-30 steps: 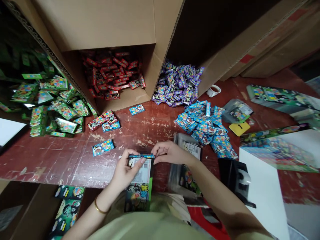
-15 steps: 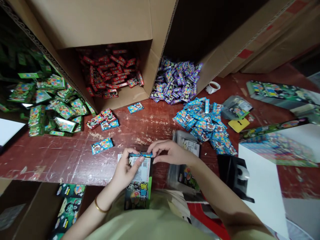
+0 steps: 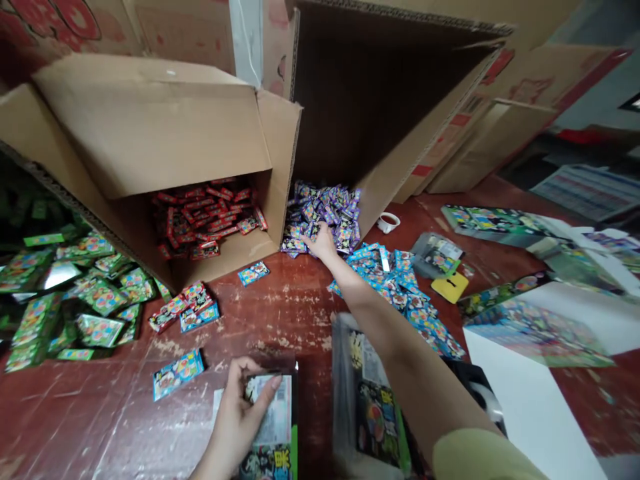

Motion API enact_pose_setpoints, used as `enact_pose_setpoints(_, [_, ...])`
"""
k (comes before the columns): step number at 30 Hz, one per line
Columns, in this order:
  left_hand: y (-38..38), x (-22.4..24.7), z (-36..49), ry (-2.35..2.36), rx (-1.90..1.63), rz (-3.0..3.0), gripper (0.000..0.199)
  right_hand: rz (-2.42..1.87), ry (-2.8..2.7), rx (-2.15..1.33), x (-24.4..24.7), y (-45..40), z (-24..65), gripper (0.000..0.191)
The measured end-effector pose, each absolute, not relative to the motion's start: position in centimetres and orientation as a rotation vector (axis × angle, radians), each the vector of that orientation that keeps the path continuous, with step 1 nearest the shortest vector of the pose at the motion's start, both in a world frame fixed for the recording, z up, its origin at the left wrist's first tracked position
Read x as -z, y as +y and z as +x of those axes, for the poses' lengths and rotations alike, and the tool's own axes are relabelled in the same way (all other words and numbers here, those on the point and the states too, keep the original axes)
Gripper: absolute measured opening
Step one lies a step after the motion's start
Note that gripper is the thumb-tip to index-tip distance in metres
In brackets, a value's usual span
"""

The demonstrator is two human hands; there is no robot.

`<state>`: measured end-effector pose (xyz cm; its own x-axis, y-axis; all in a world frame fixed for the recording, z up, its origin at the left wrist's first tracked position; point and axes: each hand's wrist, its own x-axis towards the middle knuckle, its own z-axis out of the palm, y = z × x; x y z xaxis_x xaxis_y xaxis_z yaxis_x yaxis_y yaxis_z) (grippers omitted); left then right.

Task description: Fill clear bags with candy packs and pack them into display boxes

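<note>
My left hand [image 3: 245,407] grips the upper part of a clear bag [image 3: 275,417] with a black and green printed front and a white label, near the table's front edge. My right hand [image 3: 321,243] is stretched forward to the purple packets [image 3: 333,203] at the mouth of a tall cardboard box, its fingers apart on the front of the pile. Whether it touches a packet firmly is too small to tell. Blue packets [image 3: 387,270] lie heaped beside my right forearm.
Red packets [image 3: 200,217] fill a carton at left centre; green packets [image 3: 100,297] lie farther left. Loose blue and red packets [image 3: 173,312] sit before the carton. A stack of clear bags [image 3: 377,407], a cup [image 3: 387,222] and a yellow piece [image 3: 450,287] are at right.
My right hand has left the bag's top and reached forward to the purple packets. My left hand remains on the bag. The blue packet at the bag's opening no longer shows. The view has tilted up.
</note>
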<state>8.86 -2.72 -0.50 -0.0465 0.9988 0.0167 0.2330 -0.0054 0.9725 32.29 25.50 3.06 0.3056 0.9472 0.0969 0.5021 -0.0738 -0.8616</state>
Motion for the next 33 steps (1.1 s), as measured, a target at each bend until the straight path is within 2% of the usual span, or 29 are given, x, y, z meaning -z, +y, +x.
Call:
enact_pose_setpoints(5, [-2.9, 1.7, 8.2, 1.431, -1.174, 1.339, 0.029, -1.763, -1.216, -0.709, -3.3, 27.3, 33.1, 0.061])
enact_pose_setpoints(10, [-2.9, 1.4, 8.0, 1.479, -1.196, 1.269, 0.029, -1.576, -1.3, -0.985, -2.3, 20.5, 34.0, 0.05])
enact_pose_setpoints(13, [-2.9, 0.6, 8.0, 1.455, -1.167, 1.261, 0.028, -1.366, -1.258, -1.178, -0.9, 15.3, 33.3, 0.054])
enact_pose_setpoints(16, [-3.3, 0.0, 8.0, 1.437, -1.148, 1.256, 0.029, -1.345, -1.138, -1.26, -0.3, 11.2, 32.0, 0.057])
enact_pose_setpoints(22, [-4.5, -0.6, 8.4, 1.396, -1.111, 1.262, 0.031, -1.15, -0.976, -1.482, -3.4, 6.8, 28.4, 0.038])
enact_pose_setpoints(29, [-5.4, -1.3, 9.0, 1.324, -1.128, 1.28, 0.034, -0.9, -1.25, -1.653, -5.6, 4.4, 24.4, 0.056])
enact_pose_setpoints(33, [-5.6, -1.7, 9.1, 1.321, -1.158, 1.287, 0.035, -0.92, -1.214, -1.662, -5.4, 4.1, 22.7, 0.058])
